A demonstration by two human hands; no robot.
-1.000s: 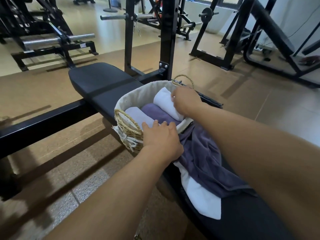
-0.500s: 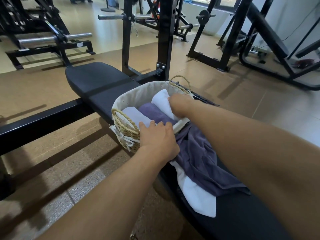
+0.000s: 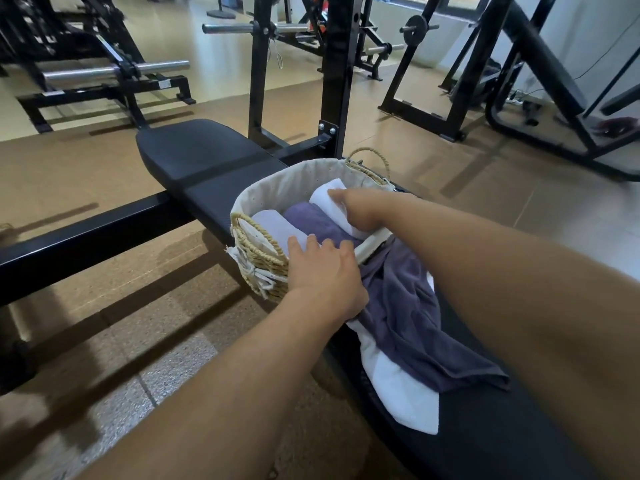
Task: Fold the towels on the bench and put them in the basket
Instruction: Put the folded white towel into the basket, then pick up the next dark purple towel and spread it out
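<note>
My right hand [image 3: 356, 211] is down inside the basket [image 3: 277, 188], fingers curled around the near end of the white roll [image 3: 327, 199], gripping it against the basket's right wall. My left hand [image 3: 323, 271] sits on the basket's near rim, fingers laid fairly straight over the edge, tips touching the purple roll [image 3: 311, 221]; it's pressing rather than grasping, as far as I can see. Both forearms reach in from the bottom of the view.

In the basket now: three rolled towels side by side, a pale roll [image 3: 273, 225] on the left by the straw handle [image 3: 258, 242], the purple one in the middle, the white one on the right. The cloth liner [image 3: 294, 178] folds over the rim, and a second straw handle [image 3: 369, 162] stands up at the far right side.

The basket rests across the middle of the bench [image 3: 197, 157], overhanging its left edge a little. Just behind my left hand, nearer to me on the bench, a loose purple towel [image 3: 408, 313] lies crumpled, touching the basket's near side, and it's draped over a loose white towel [image 3: 401, 389] spread flat toward the bench's left edge. Neither of those is folded.

Beyond the bench stands a black rack upright [image 3: 337, 74], with a barbell [image 3: 152, 67] on a stand at the far left, on a tan floor [image 3: 450, 174].
</note>
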